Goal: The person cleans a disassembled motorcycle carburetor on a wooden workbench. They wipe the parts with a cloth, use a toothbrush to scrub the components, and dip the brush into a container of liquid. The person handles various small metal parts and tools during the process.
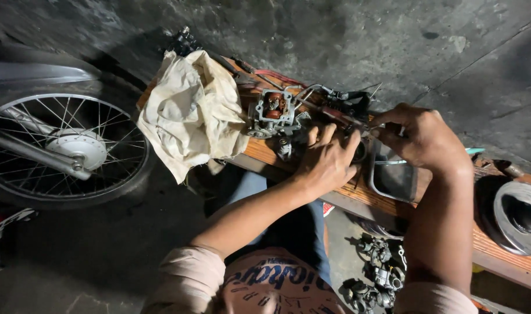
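While hands work: left hand (326, 160) presses a small part beside the carburetor body (272, 112); right hand (419, 136) grips a screwdriver (335, 116), right of it.
Risk: tip may slip, small parts roll off bench (358, 195).

Cream rag (189, 113) beside the grey-and-copper metal part (271, 111); orange-brown wooden tabletop (358, 197) beneath; silver spoked wheel (61, 145) beyond the rag.

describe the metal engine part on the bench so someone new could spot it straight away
Start at the long wooden bench running across the middle, and find the crumpled cream cloth at its far-left end. Just right of the cloth sits the metal part, ahead of the left hand. It alone is a squarish grey open casting with reddish-brown pieces inside.
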